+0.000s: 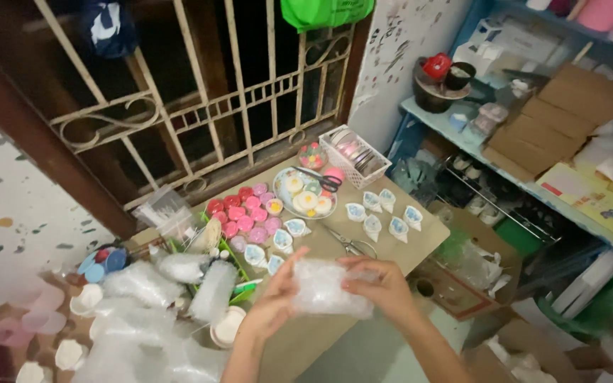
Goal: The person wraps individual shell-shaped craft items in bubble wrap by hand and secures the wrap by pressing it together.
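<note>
Our fingers (352,273) are closing on a bubble-wrapped bundle (328,289): the right hand (384,284) is gripping its right end, fingertips curling over the top edge, while the left hand (278,294) is pressing against its left side, thumb up, fingers spread along the wrap. We are holding the bundle between both palms, raised just above the near edge of the surface (399,245). Its long axis is running left to right, roughly level, so each hand is taking one end; neither is clearly nearer, though the right one is covering more of it. What is inside the wrap we cannot tell.

Just beyond the bundle, a pair of scissors (349,245) is lying on the surface, handles toward us. Farther out, small white and blue cups (384,209) are sitting in loose rows, and a round plate (306,195) is carrying yellow-filled pieces, with a second pair of scissors across its rim. To the left, pink and red round pieces (243,213) are crowding together. A white wire basket (355,157) is standing at the far corner.

At lower left, more rolls of bubble wrap (172,291) are piling up. A metal window grille (200,106) is closing the background; blue shelves (533,142) with cardboard boxes are rising on the right.
</note>
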